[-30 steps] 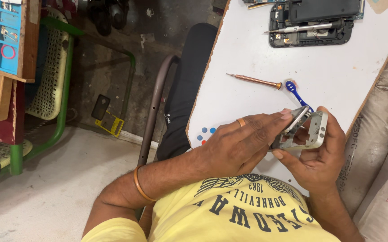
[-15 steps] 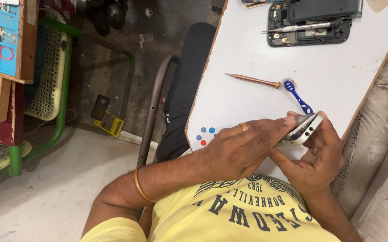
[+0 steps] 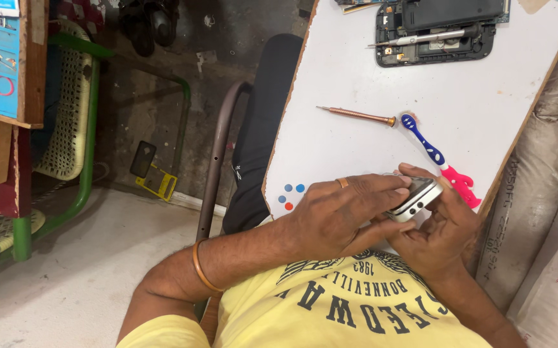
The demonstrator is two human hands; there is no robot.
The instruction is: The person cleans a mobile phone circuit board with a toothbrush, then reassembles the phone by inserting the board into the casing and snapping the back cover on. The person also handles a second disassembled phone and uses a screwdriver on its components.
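Note:
Both hands hold a small silver phone (image 3: 415,198) just above the near edge of the white table (image 3: 356,71). My left hand (image 3: 337,216), with a ring on one finger and a bangle on the wrist, lies over the phone's top with its fingertips pressing on it. My right hand (image 3: 443,235) cups the phone from below and from the right. The phone is turned so that its side edge with small dark openings faces me. Most of its body is hidden by my fingers.
On the table lie a copper-coloured screwdriver (image 3: 356,116), a blue and pink toothbrush (image 3: 437,160) and an opened dark phone body (image 3: 437,29) with a tool across it. A dark chair (image 3: 253,129) stands left of the table; sacks (image 3: 549,193) line the right.
The phone has turned in my hands from showing its open face to showing its side edge. My left fingers have slid further over its top.

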